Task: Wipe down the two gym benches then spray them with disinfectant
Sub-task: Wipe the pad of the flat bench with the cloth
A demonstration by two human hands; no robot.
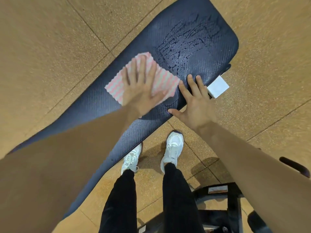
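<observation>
Both hands flat: left hand [143,91] blurred, partly hiding cloth [116,86].

Speckled tan floor of large square tiles [50,39], thin dark seams running diagonally. Near that floor's lower right corner, a black metal frame [217,214] with a small silver label plate [217,189]. Just above the frame, soft dark shadows on the tiles. Warm, even light overall.
</observation>
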